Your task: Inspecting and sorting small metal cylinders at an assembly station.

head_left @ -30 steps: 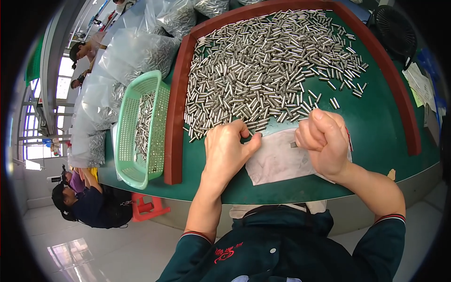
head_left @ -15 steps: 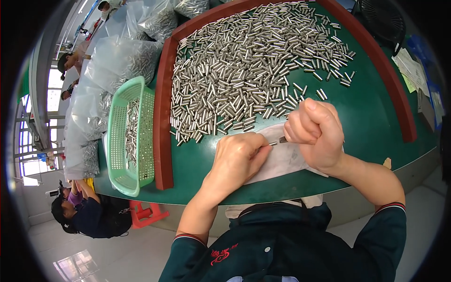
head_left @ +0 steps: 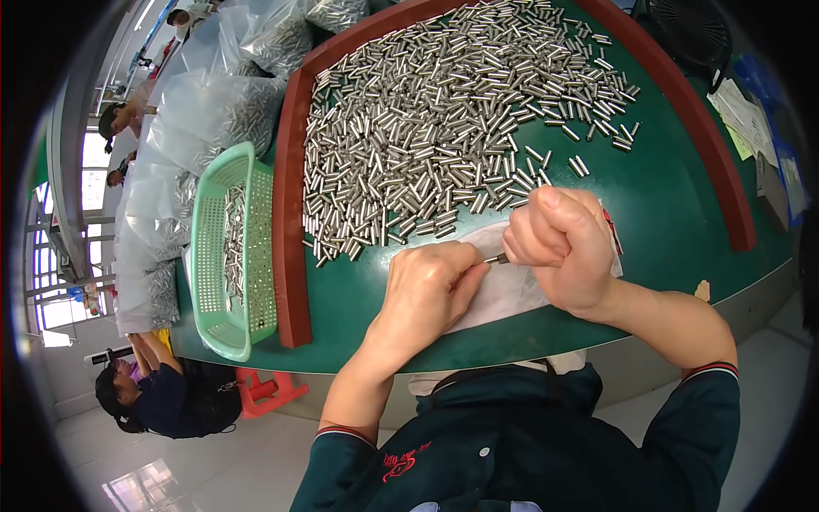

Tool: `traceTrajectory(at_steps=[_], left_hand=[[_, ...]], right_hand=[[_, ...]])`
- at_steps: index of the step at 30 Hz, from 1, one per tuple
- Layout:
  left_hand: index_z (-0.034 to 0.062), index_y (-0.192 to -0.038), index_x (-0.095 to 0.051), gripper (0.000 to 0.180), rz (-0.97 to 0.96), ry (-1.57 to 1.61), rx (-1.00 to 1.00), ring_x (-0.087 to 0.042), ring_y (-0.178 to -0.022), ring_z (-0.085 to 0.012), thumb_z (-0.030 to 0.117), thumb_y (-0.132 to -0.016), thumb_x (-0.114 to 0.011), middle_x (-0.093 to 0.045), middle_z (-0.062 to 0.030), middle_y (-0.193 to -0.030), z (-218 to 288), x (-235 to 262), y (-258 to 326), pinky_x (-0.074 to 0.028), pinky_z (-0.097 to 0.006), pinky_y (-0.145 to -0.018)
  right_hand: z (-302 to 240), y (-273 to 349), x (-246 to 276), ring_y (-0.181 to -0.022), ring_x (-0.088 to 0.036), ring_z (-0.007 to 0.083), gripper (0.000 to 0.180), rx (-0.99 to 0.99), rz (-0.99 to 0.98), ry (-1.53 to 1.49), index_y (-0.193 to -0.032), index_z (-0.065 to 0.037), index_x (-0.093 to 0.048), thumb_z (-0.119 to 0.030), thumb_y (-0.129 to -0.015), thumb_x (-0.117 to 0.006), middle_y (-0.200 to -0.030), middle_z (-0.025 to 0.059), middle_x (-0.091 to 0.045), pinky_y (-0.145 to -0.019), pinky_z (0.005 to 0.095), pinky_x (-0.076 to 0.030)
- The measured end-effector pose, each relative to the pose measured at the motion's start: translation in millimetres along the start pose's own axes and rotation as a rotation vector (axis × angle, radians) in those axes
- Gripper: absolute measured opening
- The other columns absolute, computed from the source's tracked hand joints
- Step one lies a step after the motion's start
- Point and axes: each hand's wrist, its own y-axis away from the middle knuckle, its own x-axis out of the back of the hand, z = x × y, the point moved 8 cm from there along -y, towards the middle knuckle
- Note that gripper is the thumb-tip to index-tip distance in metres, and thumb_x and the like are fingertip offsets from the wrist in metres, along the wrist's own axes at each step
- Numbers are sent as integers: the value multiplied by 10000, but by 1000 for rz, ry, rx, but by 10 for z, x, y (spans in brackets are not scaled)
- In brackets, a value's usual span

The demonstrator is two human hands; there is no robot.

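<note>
The grip of the right hand (head_left: 565,247) was a clenched fist around a small metal tube (head_left: 497,258), only its dark tip showing at the thumb side; the left hand (head_left: 429,290) pinched shut on that same tip with thumb and forefinger, just above a white cloth (head_left: 512,294) spread on the green tabletop (head_left: 674,205). Judged from this pose, the step went best with the tube held steady in the fist while the left fingertips worked the exposed end — a light pinch, wrists resting low near the cloth so the piece could not slip and roll off.

The tube itself looked short, thin and silvery, mostly hidden inside the fist; whether its end was open or capped could not be told. Beyond the hands lay a broad heap of metal tubes (head_left: 444,128) of the same kind, scattered side by side within a raised red-brown border (head_left: 290,256). To the left of that border stood a green plastic basket (head_left: 217,299) with a few tubes in it, and further out clear plastic bags (head_left: 196,128) filled with more — other people sat at the far left
</note>
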Motion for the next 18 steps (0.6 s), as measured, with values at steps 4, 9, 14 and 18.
traceTrajectory(at_steps=[4, 9, 14, 18], left_hand=[[4, -571, -462, 172, -4, 18, 5, -476, -488, -320, 28, -658, -609, -469, -139, -530, -25, -25, -4, -365, -376, -437], [4, -575, -470, 162, -17, 55, 16, -474, -481, -317, 25, -654, -610, -471, -135, -524, -26, -37, -23, -365, -377, -438], [4, -584, -482, 149, -8, 61, 12, -473, -469, -313, 28, -661, -608, -472, -133, -518, -21, -43, -24, -365, -373, -433], [9, -636, -530, 97, -17, 42, 66, -464, -424, -264, 41, -667, -617, -458, -111, -490, -27, -8, -29, -363, -346, -419]], right_hand=[[1, 25, -15, -380, -164, 75, 407, 23, 5, 35, -476, -113, -241, -196, -860, -347, -395, -21, -234, -395, 241, -169], [10, 61, -53, -399, -189, 74, 394, 60, 2, 136, -481, -104, -244, -177, -855, -348, -410, -20, -236, -410, 240, -183], [-23, 49, -96, -409, -192, 73, 387, 77, -7, 157, -486, -104, -239, -165, -852, -348, -419, -20, -240, -422, 237, -193], [-44, 10, -34, -405, -187, 74, 386, 58, -2, 135, -488, -107, -234, -170, -852, -344, -414, -19, -239, -421, 238, -196]])
